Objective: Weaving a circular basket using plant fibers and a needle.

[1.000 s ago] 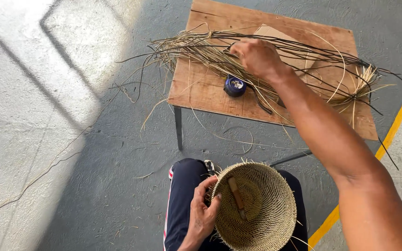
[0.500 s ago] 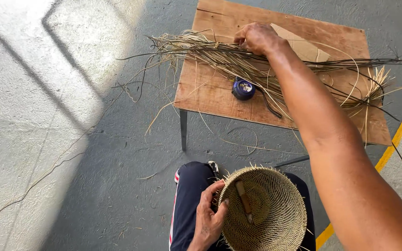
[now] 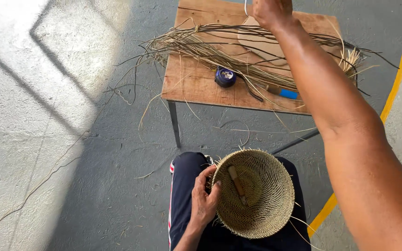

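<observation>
My left hand [image 3: 204, 201] grips the rim of a round woven basket [image 3: 261, 204] that rests on my lap. Inside the basket lies a small wooden-handled tool [image 3: 237, 184]. My right hand [image 3: 270, 10] is raised at the top edge of the view, above the wooden table [image 3: 196, 83], with its fingers closed. A thin pale strand [image 3: 246, 8] curls beside the hand. A long bundle of dried fibres [image 3: 219, 49] stretches across the table under my forearm.
On the table sit a small dark-blue round container [image 3: 225, 76], a blue-handled tool [image 3: 286, 93] and a flat cardboard piece [image 3: 262, 45]. Loose strands trail off the table's left edge onto the grey concrete floor. A yellow painted line [image 3: 398, 79] runs along the right.
My right hand has lifted from the fibre bundle up toward the far edge of the table. The view has tilted down, and my left hand stays on the basket rim.
</observation>
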